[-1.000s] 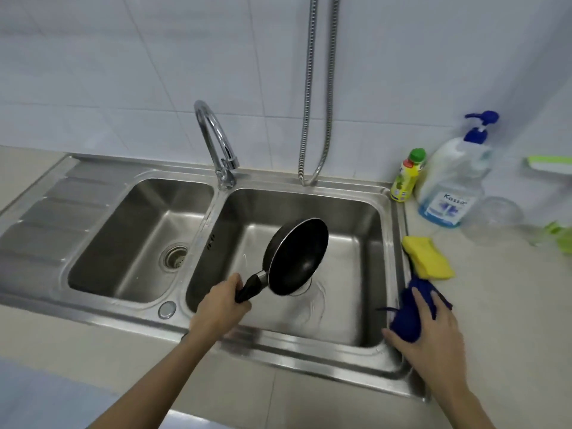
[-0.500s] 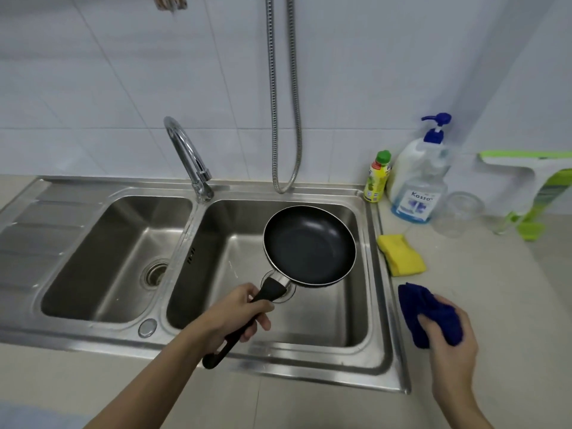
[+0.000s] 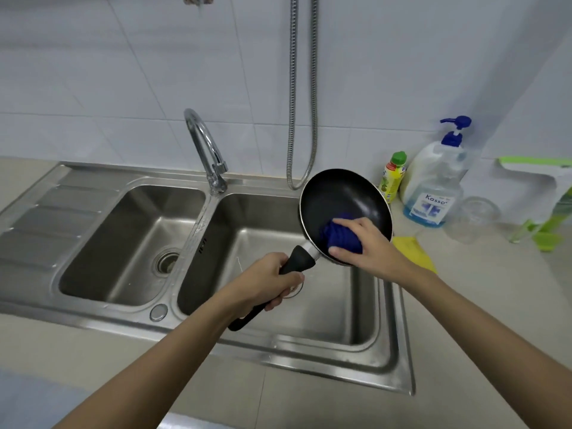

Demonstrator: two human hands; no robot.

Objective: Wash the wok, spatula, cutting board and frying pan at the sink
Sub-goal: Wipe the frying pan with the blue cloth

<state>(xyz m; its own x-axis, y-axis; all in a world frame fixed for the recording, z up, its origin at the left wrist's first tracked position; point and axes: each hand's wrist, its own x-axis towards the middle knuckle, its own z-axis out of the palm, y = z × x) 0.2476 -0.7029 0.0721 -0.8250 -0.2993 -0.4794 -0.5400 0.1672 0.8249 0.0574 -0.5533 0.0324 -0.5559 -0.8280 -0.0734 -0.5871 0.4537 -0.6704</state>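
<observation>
The left hand is wrapping its fingers around the black handle of the small black non-stick frying pan, holding it tilted above the right basin of the stainless steel double sink, with the pan's inside facing the camera. Just beyond, the right hand is curling its fingers over a bunched dark blue cloth and pressing it against the lower inside of the pan. To the right of the sink, on the pale surface, a yellow sponge is lying partly hidden behind the right forearm. Farther back on that side, a small yellow bottle with a green cap is standing beside a large clear pump bottle of blue liquid, with a clear plastic container to its right. At the sink's back rim, a curved chrome tap is rising, and a metal hose is hanging against the white tiled wall.
</observation>
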